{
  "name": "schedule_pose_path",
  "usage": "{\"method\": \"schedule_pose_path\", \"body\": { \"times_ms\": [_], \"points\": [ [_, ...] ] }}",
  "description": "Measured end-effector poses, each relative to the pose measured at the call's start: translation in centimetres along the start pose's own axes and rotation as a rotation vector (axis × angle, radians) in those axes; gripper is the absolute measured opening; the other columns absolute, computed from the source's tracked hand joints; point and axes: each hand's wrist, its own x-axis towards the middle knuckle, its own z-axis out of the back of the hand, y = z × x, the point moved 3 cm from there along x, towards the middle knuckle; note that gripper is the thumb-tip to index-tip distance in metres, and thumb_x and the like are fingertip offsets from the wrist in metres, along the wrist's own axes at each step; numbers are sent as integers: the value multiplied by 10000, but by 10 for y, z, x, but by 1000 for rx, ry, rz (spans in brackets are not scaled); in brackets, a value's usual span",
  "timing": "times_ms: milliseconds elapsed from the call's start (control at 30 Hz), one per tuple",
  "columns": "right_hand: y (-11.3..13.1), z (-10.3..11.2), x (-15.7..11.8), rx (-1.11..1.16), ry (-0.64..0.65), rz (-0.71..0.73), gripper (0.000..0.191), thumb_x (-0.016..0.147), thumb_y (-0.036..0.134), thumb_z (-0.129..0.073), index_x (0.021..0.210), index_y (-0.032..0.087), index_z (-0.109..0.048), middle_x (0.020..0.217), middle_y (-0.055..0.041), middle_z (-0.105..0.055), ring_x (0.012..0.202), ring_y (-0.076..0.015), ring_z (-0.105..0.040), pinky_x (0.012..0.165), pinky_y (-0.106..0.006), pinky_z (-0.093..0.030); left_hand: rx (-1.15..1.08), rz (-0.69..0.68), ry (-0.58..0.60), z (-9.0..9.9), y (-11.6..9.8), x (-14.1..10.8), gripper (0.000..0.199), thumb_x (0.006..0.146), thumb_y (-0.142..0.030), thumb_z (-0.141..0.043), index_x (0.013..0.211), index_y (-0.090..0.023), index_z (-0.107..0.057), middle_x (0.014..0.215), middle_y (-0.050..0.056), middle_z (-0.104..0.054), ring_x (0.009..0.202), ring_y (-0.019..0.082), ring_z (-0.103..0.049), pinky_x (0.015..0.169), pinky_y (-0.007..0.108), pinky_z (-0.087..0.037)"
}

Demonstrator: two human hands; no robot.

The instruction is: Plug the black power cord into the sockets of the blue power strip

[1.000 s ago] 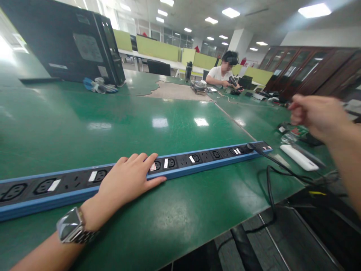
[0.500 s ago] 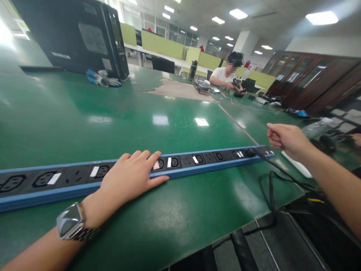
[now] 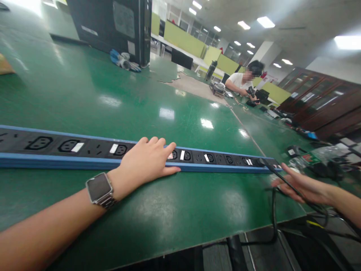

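Note:
A long blue-and-black power strip (image 3: pixel 158 148) lies across the green table, its sockets facing up, with small white labels along it. My left hand (image 3: pixel 145 162) grips it near the middle, fingers over the far edge and thumb along the near side. Close to the strip's right end a black plug (image 3: pixel 263 162) sits in a socket. Its black cable (image 3: pixel 274 214) runs right and droops past the table edge. My right hand (image 3: pixel 306 186) is beside that end, palm turned up and fingers apart, the cable crossing in front of it.
A black computer case (image 3: pixel 109 26) stands at the back left, with gloves (image 3: pixel 125 61) in front. Across the table sits a person (image 3: pixel 239 82) holding a dark device. A clear plastic bottle (image 3: pixel 318 156) and dark items lie to the right. The table's near edge (image 3: pixel 214 239) is below.
My right hand has come down from above the strip's end to the cable, its curled fingers opening. The view has tilted and shifted; my left hand stays on the strip.

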Motion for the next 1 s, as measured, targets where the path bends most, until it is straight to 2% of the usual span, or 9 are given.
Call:
{"method": "schedule_pose_path", "body": {
  "times_ms": [67, 167, 300, 400, 600, 700, 867, 967, 1000],
  "points": [
    [20, -2, 3, 10, 6, 28, 440, 676, 709, -515, 905, 340, -583, 586, -88, -522, 368, -227, -481, 244, -292, -280, 4, 17, 19, 1, 0, 1, 624, 814, -712, -464, 1179, -221, -587, 972, 123, -614, 935, 316, -572, 786, 392, -377],
    [29, -3, 19, 51, 41, 53, 454, 679, 718, -530, 862, 303, -552, 515, -29, -428, 318, -161, -364, 242, -251, -212, -7, 28, 60, 0, 0, 2, 637, 795, -727, -475, 1185, -236, -585, 980, 117, -611, 944, 314, -568, 801, 396, -375],
    [13, 0, 39, 191, 163, 36, 451, 686, 702, -557, 773, 265, -488, 475, 52, -265, 328, -85, -195, 282, -213, -150, 34, 3, 63, -1, -1, 2, 665, 806, -727, -456, 1234, -228, -556, 996, 120, -609, 945, 323, -569, 793, 405, -384],
    [-2, 4, 39, 376, 249, -14, 421, 702, 616, -619, 712, 236, -437, 496, 91, -192, 370, -37, -102, 330, -184, -103, 53, 5, 42, -1, -1, 3, 672, 810, -715, -459, 1245, -212, -558, 975, 130, -611, 929, 331, -574, 793, 411, -385],
    [-18, -7, 28, 567, 129, -41, 300, 836, 470, -541, 715, 203, -478, 487, 103, -169, 370, -32, -106, 360, -174, -71, 34, -18, 16, 0, -1, 3, 662, 811, -695, -476, 1243, -203, -574, 961, 132, -614, 896, 323, -578, 771, 406, -391],
    [-23, -14, 24, 452, 151, -11, 337, 834, 515, -548, 734, 194, -527, 472, 83, -240, 361, -45, -169, 349, -184, -101, 76, -20, 22, 0, 0, 3, 681, 818, -703, -456, 1261, -196, -560, 962, 133, -613, 894, 321, -574, 760, 407, -396],
    [4, -24, 28, 61, 47, 76, 359, 814, 536, -580, 845, 179, -607, 673, -35, -570, 530, -132, -526, 458, -239, -404, 83, -36, 32, 1, 0, 3, 687, 825, -700, -449, 1268, -186, -551, 962, 129, -616, 891, 327, -577, 750, 413, -405],
    [32, -27, 36, -255, -26, 261, 367, 838, 498, -546, 685, 167, -588, 615, -50, -560, 541, -167, -523, 486, -272, -379, 81, -32, 25, 2, -1, 2, 680, 834, -691, -445, 1276, -184, -548, 974, 129, -618, 895, 329, -579, 753, 414, -407],
    [37, -19, 38, -299, -107, 305, 390, 845, 490, -530, 630, 167, -568, 585, -53, -542, 549, -172, -510, 503, -278, -363, 78, -31, 26, 3, -2, 2, 673, 835, -686, -450, 1274, -186, -550, 974, 128, -620, 895, 326, -581, 756, 412, -407]
  ]
}}
